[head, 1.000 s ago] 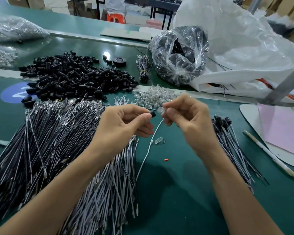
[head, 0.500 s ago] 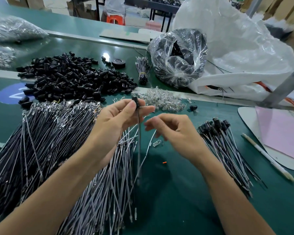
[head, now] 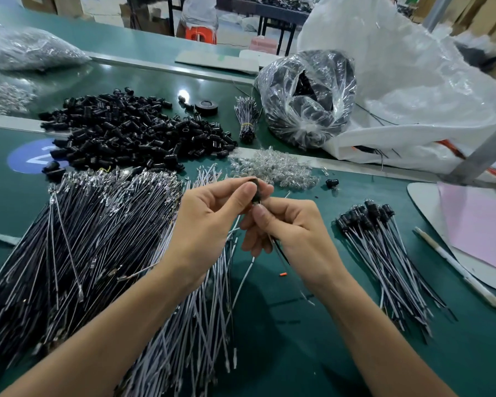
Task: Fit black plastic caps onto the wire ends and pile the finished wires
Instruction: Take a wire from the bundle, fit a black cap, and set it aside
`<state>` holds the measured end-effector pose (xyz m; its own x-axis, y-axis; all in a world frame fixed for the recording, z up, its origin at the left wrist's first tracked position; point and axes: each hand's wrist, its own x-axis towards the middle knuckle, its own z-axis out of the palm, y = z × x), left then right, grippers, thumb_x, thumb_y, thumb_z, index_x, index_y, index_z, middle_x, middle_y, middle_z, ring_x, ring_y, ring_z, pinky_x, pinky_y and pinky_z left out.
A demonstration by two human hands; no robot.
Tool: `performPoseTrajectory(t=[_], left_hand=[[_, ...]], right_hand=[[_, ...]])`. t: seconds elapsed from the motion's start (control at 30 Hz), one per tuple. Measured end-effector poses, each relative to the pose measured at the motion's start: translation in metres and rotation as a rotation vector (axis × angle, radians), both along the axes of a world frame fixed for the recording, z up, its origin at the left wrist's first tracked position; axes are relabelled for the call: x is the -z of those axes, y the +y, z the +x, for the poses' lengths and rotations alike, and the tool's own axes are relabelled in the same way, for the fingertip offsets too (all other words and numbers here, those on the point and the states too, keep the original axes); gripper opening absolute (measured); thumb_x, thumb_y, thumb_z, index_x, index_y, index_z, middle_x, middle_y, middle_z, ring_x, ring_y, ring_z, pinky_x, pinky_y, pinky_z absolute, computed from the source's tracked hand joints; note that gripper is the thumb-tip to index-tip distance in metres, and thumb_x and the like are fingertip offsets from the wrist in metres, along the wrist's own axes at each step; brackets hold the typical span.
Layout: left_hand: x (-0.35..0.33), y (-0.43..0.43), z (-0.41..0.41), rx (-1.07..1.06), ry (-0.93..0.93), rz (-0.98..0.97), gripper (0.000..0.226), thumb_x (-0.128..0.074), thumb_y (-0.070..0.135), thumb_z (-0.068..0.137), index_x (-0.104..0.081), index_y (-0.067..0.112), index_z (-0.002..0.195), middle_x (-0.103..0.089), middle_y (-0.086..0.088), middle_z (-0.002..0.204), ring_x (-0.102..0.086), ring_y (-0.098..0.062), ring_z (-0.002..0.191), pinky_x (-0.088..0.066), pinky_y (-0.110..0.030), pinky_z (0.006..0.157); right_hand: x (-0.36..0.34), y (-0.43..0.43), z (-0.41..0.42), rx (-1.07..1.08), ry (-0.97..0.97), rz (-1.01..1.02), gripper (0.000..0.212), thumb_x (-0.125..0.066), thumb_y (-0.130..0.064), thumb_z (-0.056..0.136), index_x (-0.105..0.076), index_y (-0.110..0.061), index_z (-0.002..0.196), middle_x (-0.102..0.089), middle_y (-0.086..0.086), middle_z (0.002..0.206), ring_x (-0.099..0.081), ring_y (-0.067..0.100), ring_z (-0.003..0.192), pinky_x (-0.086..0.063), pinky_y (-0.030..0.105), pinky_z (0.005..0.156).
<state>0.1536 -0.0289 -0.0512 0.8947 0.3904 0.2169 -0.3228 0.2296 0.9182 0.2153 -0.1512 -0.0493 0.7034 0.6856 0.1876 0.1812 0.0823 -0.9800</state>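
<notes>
My left hand (head: 212,222) pinches a black plastic cap (head: 255,193) between thumb and fingertips above the table's middle. Just below it, my right hand (head: 287,233) grips the wire (head: 281,253) that runs down from the cap, thumb pressed against the cap's lower end. A heap of loose black caps (head: 132,133) lies at the back left. Uncapped wires (head: 83,247) spread in a big pile on the left and under my left forearm. Finished capped wires (head: 384,247) lie in a pile to the right.
Clear glass bulbs (head: 272,167) lie in a heap behind my hands, one stray cap (head: 332,183) beside them. A clear bag of black parts (head: 307,101) and a large white bag (head: 413,81) stand at the back right. A pen (head: 455,267) and pink paper (head: 481,224) lie right.
The hands have come together: my right hand moved up to the cap held by my left hand and now grips the wire just beneath it.
</notes>
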Motion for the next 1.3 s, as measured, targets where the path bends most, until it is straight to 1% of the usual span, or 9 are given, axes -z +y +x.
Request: performPoseTrajectory(t=[0.23, 0.4, 0.5, 0.6, 0.67, 0.77, 0.83, 0.97, 1.3], left_hand=[[-0.003, -0.006, -0.001, 0.001, -0.068, -0.013, 0.022, -0.061, 0.025, 0.085, -0.078, 0.012, 0.088, -0.068, -0.031, 0.093, -0.051, -0.023, 0.047, -0.045, -0.028, 0.042], [-0.002, -0.011, -0.003, -0.005, -0.034, -0.075, 0.022, -0.059, 0.025, 0.084, -0.077, 0.011, 0.086, -0.070, -0.028, 0.094, -0.053, -0.021, 0.051, -0.044, -0.027, 0.046], [-0.002, -0.009, -0.004, -0.020, -0.016, -0.110, 0.024, -0.060, 0.026, 0.082, -0.076, 0.009, 0.089, -0.074, -0.016, 0.098, -0.065, -0.026, 0.072, -0.052, -0.027, 0.058], [-0.002, -0.006, -0.003, -0.080, -0.020, -0.095, 0.025, -0.060, 0.024, 0.082, -0.075, 0.006, 0.092, -0.075, -0.014, 0.100, -0.071, -0.029, 0.096, -0.058, -0.033, 0.084], [-0.002, -0.003, -0.003, -0.115, -0.019, -0.052, 0.025, -0.062, 0.024, 0.081, -0.074, 0.006, 0.092, -0.076, -0.011, 0.097, -0.071, -0.027, 0.098, -0.056, -0.033, 0.088], [-0.003, 0.000, -0.003, -0.142, -0.011, 0.030, 0.023, -0.064, 0.024, 0.080, -0.075, 0.008, 0.091, -0.076, -0.007, 0.094, -0.071, -0.023, 0.098, -0.054, -0.035, 0.091], [-0.003, 0.002, -0.003, -0.152, -0.007, 0.094, 0.021, -0.065, 0.020, 0.082, -0.076, 0.006, 0.093, -0.077, -0.004, 0.093, -0.071, -0.018, 0.096, -0.054, -0.028, 0.089], [-0.001, 0.003, -0.003, -0.180, -0.021, 0.218, 0.011, -0.066, 0.009, 0.088, -0.077, 0.008, 0.092, -0.077, -0.002, 0.090, -0.072, -0.015, 0.092, -0.053, -0.022, 0.084], [-0.002, -0.007, -0.001, -0.125, -0.043, -0.047, 0.018, -0.065, 0.020, 0.079, -0.076, 0.009, 0.089, -0.077, -0.004, 0.085, -0.073, -0.013, 0.081, -0.055, -0.018, 0.070]], right_hand=[[-0.002, 0.003, -0.006, 0.043, -0.046, 0.130, 0.025, -0.049, -0.009, 0.095, -0.065, -0.003, 0.076, -0.064, 0.004, 0.061, -0.059, 0.014, 0.053, -0.046, 0.020, 0.053], [-0.003, 0.004, -0.008, 0.078, -0.085, 0.123, 0.030, -0.051, -0.010, 0.093, -0.062, 0.014, 0.079, -0.065, 0.014, 0.064, -0.060, 0.021, 0.055, -0.047, 0.023, 0.054], [-0.003, 0.002, -0.005, 0.151, -0.178, 0.049, 0.030, -0.057, -0.017, 0.090, -0.067, 0.009, 0.080, -0.066, 0.025, 0.072, -0.060, 0.039, 0.065, -0.050, 0.043, 0.058], [-0.005, 0.001, -0.003, 0.239, -0.240, 0.013, 0.011, -0.066, -0.019, 0.084, -0.075, -0.014, 0.080, -0.070, 0.007, 0.069, -0.064, 0.026, 0.063, -0.051, 0.033, 0.060], [-0.005, 0.000, -0.002, 0.268, -0.257, 0.011, 0.004, -0.072, -0.018, 0.080, -0.075, -0.016, 0.081, -0.069, 0.000, 0.069, -0.060, 0.017, 0.060, -0.046, 0.024, 0.059], [-0.006, -0.003, 0.001, 0.270, -0.248, 0.006, 0.003, -0.076, -0.013, 0.077, -0.077, -0.015, 0.079, -0.071, 0.005, 0.072, -0.062, 0.018, 0.065, -0.048, 0.028, 0.062], [-0.010, -0.005, 0.003, 0.243, -0.214, -0.012, 0.002, -0.076, -0.013, 0.075, -0.077, -0.014, 0.075, -0.071, 0.010, 0.068, -0.060, 0.018, 0.062, -0.048, 0.034, 0.061], [-0.014, -0.010, 0.007, 0.158, -0.141, -0.008, 0.007, -0.071, -0.009, 0.074, -0.075, -0.004, 0.073, -0.065, 0.011, 0.058, -0.055, 0.015, 0.050, -0.040, 0.024, 0.049], [-0.007, -0.003, 0.000, 0.180, -0.142, 0.093, 0.012, -0.070, 0.003, 0.083, -0.070, -0.005, 0.075, -0.068, 0.003, 0.062, -0.063, 0.014, 0.051, -0.048, 0.020, 0.054]])
